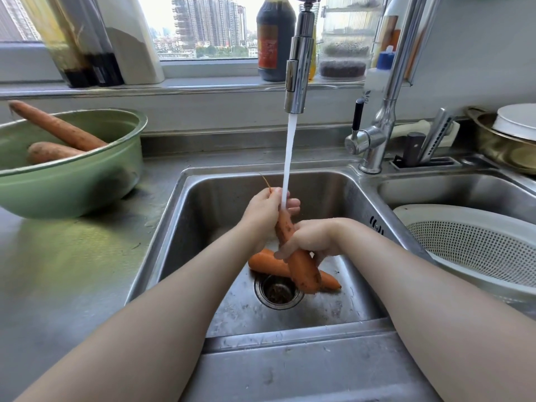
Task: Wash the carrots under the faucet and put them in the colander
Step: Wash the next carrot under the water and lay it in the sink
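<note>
- I am seeing the left hand [268, 213] gripping the thin top of a carrot [300, 266], fingers curled round it under the faucet [298, 68] stream.
- The right hand [310, 239] is clasping its middle.
- The carrot is looking wet, orange, dirt-speckled, tilting over the sink [203, 227] drain.
- A cleaner second carrot [266, 264] is lying beneath; the colander [478, 248] is sitting to the right.

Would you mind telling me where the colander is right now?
In the head view the white colander sits at the right, in the second sink basin, beside the basin where the left hand and right hand hold a carrot.
</note>
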The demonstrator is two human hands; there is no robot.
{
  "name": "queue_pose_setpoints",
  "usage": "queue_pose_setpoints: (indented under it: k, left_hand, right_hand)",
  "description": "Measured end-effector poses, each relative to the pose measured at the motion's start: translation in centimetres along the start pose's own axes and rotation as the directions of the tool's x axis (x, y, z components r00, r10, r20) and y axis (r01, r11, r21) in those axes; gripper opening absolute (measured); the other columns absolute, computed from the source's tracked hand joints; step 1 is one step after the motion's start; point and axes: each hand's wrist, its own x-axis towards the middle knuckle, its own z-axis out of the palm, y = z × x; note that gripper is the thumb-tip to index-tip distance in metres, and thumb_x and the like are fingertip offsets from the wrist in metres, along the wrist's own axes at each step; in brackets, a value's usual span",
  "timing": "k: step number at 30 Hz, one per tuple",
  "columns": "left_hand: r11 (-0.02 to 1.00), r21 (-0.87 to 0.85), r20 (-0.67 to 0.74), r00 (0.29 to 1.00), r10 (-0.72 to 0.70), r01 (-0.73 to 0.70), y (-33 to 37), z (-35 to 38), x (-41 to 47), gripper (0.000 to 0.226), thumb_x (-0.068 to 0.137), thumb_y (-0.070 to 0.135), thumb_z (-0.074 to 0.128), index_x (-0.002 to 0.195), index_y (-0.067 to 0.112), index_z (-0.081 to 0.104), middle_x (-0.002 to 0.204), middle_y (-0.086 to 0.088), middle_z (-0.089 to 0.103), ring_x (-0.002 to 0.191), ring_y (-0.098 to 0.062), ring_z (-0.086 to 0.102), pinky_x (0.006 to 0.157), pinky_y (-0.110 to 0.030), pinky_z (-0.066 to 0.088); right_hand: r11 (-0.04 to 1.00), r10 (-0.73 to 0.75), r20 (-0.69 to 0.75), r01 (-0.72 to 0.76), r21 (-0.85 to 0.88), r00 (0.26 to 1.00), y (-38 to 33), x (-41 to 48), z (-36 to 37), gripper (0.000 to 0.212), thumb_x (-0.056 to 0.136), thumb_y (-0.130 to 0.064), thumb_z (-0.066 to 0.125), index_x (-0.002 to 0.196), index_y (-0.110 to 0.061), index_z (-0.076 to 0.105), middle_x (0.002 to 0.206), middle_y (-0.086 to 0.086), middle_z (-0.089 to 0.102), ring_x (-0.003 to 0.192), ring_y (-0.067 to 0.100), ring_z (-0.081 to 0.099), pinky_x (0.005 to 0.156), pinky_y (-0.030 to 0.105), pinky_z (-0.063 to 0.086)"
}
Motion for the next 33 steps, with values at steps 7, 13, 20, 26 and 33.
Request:
queue_pose_setpoints:
  k: [7, 13, 20, 26, 33]
  left_hand:
    - [0.991, 0.127, 0.226, 0.972, -0.071, 0.043, 0.4, -1.7, -0.2, 0.016, 0.107, 0.008, 0.053, 0.121, 0.012, 0.058, 0.123, -0.008, 0.073, 0.109, -0.022, 0.072, 0.098, -0.041, 0.058]
    - [0.963, 0.271, 0.053, 0.999, -0.002, -0.012, 0.3, -1.0, -0.3, 0.023, 0.112, 0.024, 0.043, 0.112, 0.006, 0.058, 0.101, -0.006, 0.077, 0.083, -0.02, 0.073, 0.08, -0.032, 0.062]
    - [0.964, 0.265, 0.145, 0.988, -0.05, 0.01, -0.1, -1.3, 0.0, 0.015, 0.109, 0.02, 0.05, 0.118, 0.01, 0.058, 0.115, -0.005, 0.075, 0.095, -0.019, 0.072, 0.087, -0.031, 0.06]
    - [0.942, 0.332, 0.178, 0.984, -0.009, -0.052, -0.4, -2.3, 0.6, 0.024, 0.096, 0.011, 0.071, 0.118, 0.014, 0.063, 0.106, -0.007, 0.073, 0.097, -0.021, 0.072, 0.09, -0.038, 0.061]
    - [0.918, 0.383, 0.179, 0.983, 0.036, -0.103, -0.1, -3.4, 0.7, 0.016, 0.108, 0.023, 0.053, 0.117, 0.024, 0.066, 0.105, 0.0, 0.075, 0.089, -0.012, 0.067, 0.071, -0.021, 0.051]
  right_hand:
    - [0.997, -0.081, 0.019, 0.08, 0.014, 0.997, 0.5, -0.2, 0.0, 0.02, 0.101, -0.031, 0.069, 0.115, -0.019, 0.061, 0.105, 0.008, 0.077, 0.107, 0.028, 0.074, 0.095, 0.057, 0.059]
    - [0.989, -0.118, -0.031, 0.115, -0.09, 0.992, 0.0, 0.3, 0.0, 0.015, 0.096, -0.033, 0.073, 0.106, -0.027, 0.064, 0.102, 0.001, 0.076, 0.102, 0.021, 0.074, 0.092, 0.05, 0.062]
    - [0.985, -0.092, -0.017, 0.089, -0.146, 0.996, 0.2, 0.1, -0.1, 0.025, 0.093, -0.033, 0.077, 0.112, -0.025, 0.061, 0.106, -0.001, 0.072, 0.112, 0.025, 0.07, 0.096, 0.054, 0.06]
    - [0.984, -0.078, -0.143, 0.053, -0.169, 0.987, 0.4, 0.7, -0.8, 0.026, 0.093, -0.04, 0.074, 0.113, -0.024, 0.068, 0.107, 0.004, 0.075, 0.105, 0.025, 0.073, 0.097, 0.044, 0.059]
    - [0.993, -0.119, -0.047, 0.119, -0.004, 0.992, 0.4, 0.4, -0.8, 0.014, 0.091, -0.022, 0.078, 0.102, -0.015, 0.071, 0.093, 0.008, 0.079, 0.089, 0.029, 0.079, 0.099, 0.05, 0.059]
